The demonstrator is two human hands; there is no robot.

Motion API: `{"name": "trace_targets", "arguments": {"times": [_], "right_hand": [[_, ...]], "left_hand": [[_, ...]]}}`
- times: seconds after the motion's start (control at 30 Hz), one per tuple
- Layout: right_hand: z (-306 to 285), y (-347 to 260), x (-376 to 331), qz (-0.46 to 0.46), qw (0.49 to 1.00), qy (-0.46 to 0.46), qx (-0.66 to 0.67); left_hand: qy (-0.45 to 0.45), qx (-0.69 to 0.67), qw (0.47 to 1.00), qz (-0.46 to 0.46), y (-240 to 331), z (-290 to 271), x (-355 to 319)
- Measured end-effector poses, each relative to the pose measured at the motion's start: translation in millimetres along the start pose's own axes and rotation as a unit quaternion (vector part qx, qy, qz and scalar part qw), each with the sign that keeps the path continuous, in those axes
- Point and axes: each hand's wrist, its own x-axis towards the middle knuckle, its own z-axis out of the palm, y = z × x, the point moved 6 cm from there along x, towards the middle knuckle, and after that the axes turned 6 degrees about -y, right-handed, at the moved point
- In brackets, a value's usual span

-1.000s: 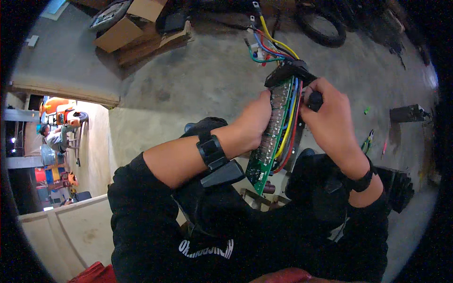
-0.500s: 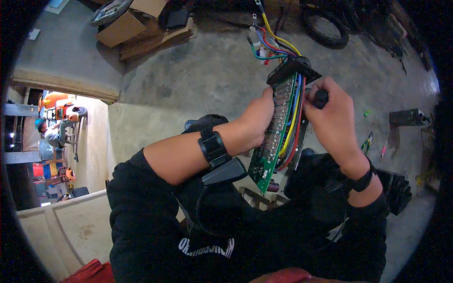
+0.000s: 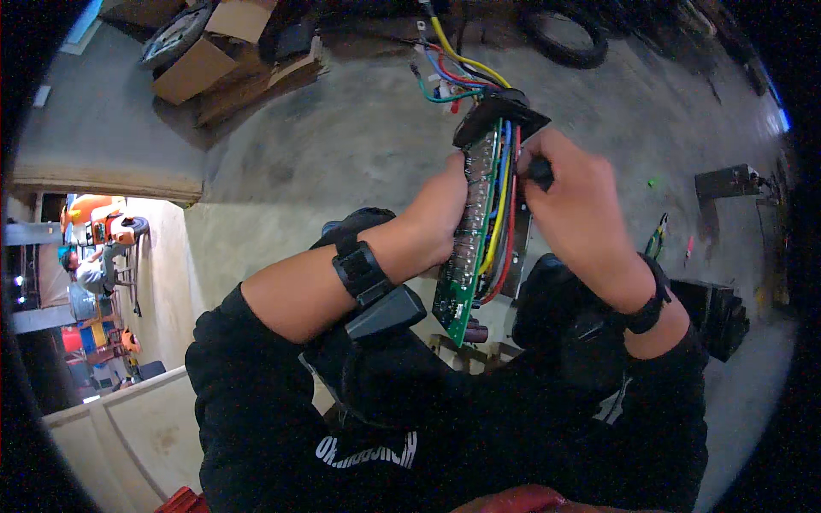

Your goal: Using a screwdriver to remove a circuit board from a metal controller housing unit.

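Note:
A long green circuit board (image 3: 453, 318), with a row of metal-legged parts along it, stands tilted in front of me. My left hand (image 3: 438, 214) is closed around its left side, the fingertips hidden behind it. Blue, yellow and red wires (image 3: 511, 218) run along the board and through a black end plate (image 3: 483, 120) at its far end. Beyond the plate, loose leads (image 3: 445, 38) fan out, some ending in ring lugs. My right hand (image 3: 577, 192) is closed on a black screwdriver handle (image 3: 540, 173) by the board's right side; its tip is hidden.
Cardboard boxes (image 3: 195, 68) lie at the far left and a tyre (image 3: 569, 56) at the far right. Green-handled pliers (image 3: 657, 235) and a dark metal box (image 3: 727, 181) rest on the concrete floor at right. Through a left opening, a person (image 3: 92, 269) sits near orange machines.
The view has shifted, so the board and both hands appear further left. The screwdriver handle is turned slightly in my right hand. Both hands keep their hold.

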Motion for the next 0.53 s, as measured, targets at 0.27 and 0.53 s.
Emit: {"name": "trace_targets", "arguments": {"times": [0.27, 0.53], "right_hand": [[-3, 3, 2, 0.006, 0.999, -0.003, 0.043], [-3, 6, 7, 0.031, 0.995, 0.0, 0.099]], "left_hand": [[0.003, 0.048, 0.998, 0.045, 2, 1, 4], [-0.017, 0.02, 1.0, 0.002, -4, -4, 6]]}}
